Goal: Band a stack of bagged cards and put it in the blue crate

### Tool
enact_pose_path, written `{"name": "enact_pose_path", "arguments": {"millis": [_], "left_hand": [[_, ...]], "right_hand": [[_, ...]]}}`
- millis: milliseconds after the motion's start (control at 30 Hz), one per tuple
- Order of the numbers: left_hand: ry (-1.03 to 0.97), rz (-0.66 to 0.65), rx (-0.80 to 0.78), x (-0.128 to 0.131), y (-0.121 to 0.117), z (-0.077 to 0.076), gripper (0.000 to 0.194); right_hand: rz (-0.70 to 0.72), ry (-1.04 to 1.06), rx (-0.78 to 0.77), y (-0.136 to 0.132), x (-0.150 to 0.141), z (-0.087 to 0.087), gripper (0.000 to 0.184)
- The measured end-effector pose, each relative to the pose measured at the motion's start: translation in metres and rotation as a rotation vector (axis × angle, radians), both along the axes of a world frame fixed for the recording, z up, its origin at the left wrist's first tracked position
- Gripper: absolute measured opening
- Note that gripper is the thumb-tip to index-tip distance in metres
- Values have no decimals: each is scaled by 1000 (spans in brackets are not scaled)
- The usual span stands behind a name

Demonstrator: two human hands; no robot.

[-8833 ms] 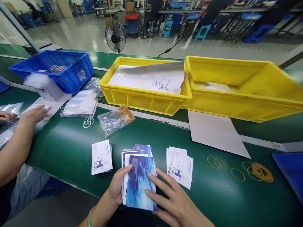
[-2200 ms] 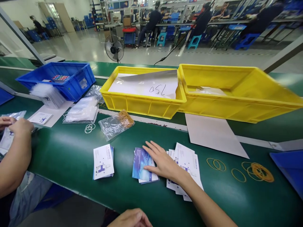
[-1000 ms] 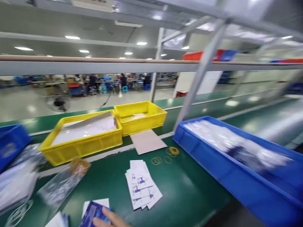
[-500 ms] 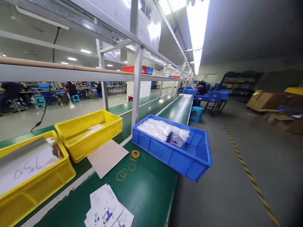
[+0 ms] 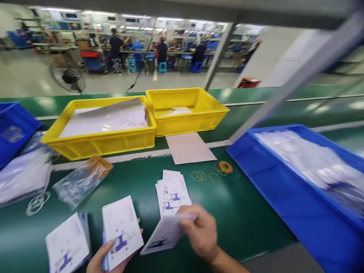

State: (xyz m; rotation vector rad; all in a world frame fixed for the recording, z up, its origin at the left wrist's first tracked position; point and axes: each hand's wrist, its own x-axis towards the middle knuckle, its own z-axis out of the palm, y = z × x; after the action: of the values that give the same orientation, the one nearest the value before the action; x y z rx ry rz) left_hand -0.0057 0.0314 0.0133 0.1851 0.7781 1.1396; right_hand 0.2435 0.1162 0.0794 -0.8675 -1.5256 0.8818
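A stack of white printed booklets (image 5: pixel 121 227) with a purple picture rests in my left hand (image 5: pixel 99 258), thumb on top and fingers beneath. My right hand (image 5: pixel 201 231) pinches a tilted booklet (image 5: pixel 167 233) by its upper right edge, beside that stack. Just behind it, a loose fan of booklets (image 5: pixel 173 189) lies on the green work surface (image 5: pixel 244 216). Another stack of booklets (image 5: pixel 68 242) sits to the left of my left hand. Several yellow rubber bands (image 5: pixel 225 167) lie beyond my right hand.
Two yellow bins (image 5: pixel 113 141) (image 5: pixel 190 123) line the back, one holding a sheet marked 750. At right stands a blue bin (image 5: pixel 264 185) of white packets. A clear bag (image 5: pixel 82 182) with rubber bands and plastic-wrapped packs (image 5: pixel 22 174) lie left. A metal post (image 5: pixel 273 94) rises behind.
The view has swung left and down from along the line to the bench. Both hands, unseen before, now appear holding booklets; the left-hand stack and plastic bags have come into view.
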Motion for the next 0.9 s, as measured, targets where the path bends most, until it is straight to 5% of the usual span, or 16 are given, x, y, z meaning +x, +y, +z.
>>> {"name": "enact_pose_path", "arguments": {"millis": [33,133,267,367,567,733,900], "left_hand": [[-13,59,-16,2,-8,0,65],[-91,149,-62,11,-17,7,77],[-184,153,-130,19,-17,19,66],[-157,104,-104,21,-15,21,48],[-79,-35,81,39,-4,23,39],[-68,-44,160,48,-5,27,53],[-225,-8,195,41,-6,29,40]], "right_hand": [[-117,32,-163,9,8,1,27],[-137,-85,-441,42,24,-7,33],[-215,-265,-428,68,33,-29,48],[-177,-316,-433,58,30,-35,45],[333,-340,-533,13,-11,-17,26],[336,-343,-590,4,-29,-13,29],[303,-83,-805,12,3,-3,43]]}}
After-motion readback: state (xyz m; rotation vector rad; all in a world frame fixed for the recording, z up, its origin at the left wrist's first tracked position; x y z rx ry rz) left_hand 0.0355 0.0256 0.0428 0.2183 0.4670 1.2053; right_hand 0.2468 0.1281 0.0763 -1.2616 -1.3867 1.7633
